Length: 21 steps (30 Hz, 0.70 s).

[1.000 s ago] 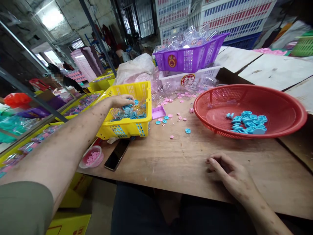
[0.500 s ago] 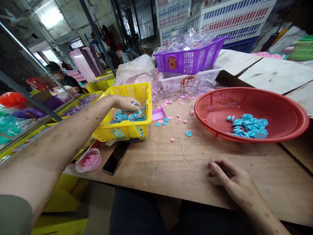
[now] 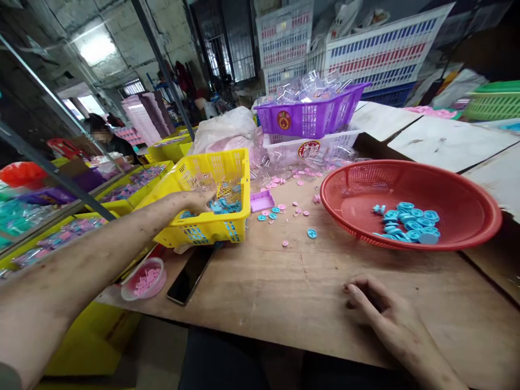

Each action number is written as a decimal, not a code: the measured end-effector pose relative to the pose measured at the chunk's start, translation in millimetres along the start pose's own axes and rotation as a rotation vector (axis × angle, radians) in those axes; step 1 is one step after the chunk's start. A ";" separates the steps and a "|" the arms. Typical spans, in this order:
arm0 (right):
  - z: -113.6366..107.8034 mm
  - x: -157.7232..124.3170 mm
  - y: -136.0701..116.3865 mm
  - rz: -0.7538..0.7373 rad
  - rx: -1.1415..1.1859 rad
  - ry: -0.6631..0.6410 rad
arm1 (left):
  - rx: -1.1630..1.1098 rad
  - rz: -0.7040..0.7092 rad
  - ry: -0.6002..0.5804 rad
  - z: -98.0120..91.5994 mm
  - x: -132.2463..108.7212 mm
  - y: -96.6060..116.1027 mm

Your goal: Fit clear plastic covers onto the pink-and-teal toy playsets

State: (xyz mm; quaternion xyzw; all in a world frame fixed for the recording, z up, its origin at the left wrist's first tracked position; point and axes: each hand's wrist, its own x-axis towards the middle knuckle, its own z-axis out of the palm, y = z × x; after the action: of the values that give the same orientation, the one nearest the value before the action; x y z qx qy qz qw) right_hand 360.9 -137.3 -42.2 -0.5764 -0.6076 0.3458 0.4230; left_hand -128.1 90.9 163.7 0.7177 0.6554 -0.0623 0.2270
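Note:
My left hand (image 3: 199,199) reaches into the yellow basket (image 3: 227,227), down among blue plastic pieces (image 3: 225,206) and clear packets; its fingers are curled and mostly hidden, so what they hold is unclear. On the wooden table (image 3: 284,281), near its front edge, my right hand (image 3: 385,314) rests with fingers loosely curled under and nothing seen in it. A red round basket (image 3: 410,179) at right holds a small heap of blue round pieces (image 3: 408,222).
Loose pink and blue pieces (image 3: 290,211) lie between the baskets, beside a small purple tray (image 3: 262,200). A phone (image 3: 189,276) and a pink bowl (image 3: 144,279) sit at the table's left edge. Purple and white baskets (image 3: 309,116) stand behind. Another person (image 3: 108,138) sits far left.
My left hand has sunk deeper into the yellow basket, toward its near left side. The view has tilted up slightly. My right hand has stayed put.

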 end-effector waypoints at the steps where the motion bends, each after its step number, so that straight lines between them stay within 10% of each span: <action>1: 0.1 -0.2 -0.4 0.002 -0.002 -0.007 | -0.052 -0.032 -0.013 -1.9 -0.6 -2.8; 12: -0.9 1.9 -16.3 -0.089 -0.070 0.000 | -0.602 -0.202 -0.315 -73.0 -9.7 -24.4; 21: -1.4 3.0 -14.5 -0.135 -0.089 0.016 | -0.839 -0.237 0.393 -77.1 38.3 -1.6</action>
State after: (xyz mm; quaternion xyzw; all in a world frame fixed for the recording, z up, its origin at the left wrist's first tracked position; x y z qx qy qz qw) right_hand 356.4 -135.8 -28.1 -0.5550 -0.6566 0.2845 0.4241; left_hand -140.6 157.4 217.0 0.4824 0.7318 0.3193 0.3602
